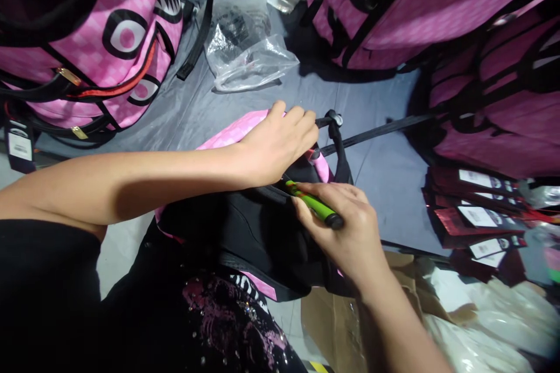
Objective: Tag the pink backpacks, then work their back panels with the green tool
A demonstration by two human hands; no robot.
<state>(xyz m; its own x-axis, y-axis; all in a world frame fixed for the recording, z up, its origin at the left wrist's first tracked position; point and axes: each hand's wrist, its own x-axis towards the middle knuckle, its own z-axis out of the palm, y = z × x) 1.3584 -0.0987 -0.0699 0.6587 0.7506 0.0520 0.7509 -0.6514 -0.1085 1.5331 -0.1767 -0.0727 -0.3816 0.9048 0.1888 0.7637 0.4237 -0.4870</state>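
Note:
A pink and black backpack (258, 227) lies in front of me, partly over the table edge, with its black side toward me. My left hand (284, 137) is closed on its upper part, fingers bent over the fabric. My right hand (345, 221) grips a tool with a bright green handle and a black end cap (317, 205). The tool points up and left at the backpack, close under my left hand; its tip is hidden, so I cannot tell its kind. Near my left fingertips, a black strap with a buckle (335, 119) runs off the backpack.
Pink backpacks with eye and teeth prints stand at the left (94, 29) and right (420, 17). A clear plastic bag (249, 49) lies on the grey table covering (376, 105). Several hang tags (476, 215) sit at the right. Below are a cardboard box (330, 326) and plastic wrapping (494, 326).

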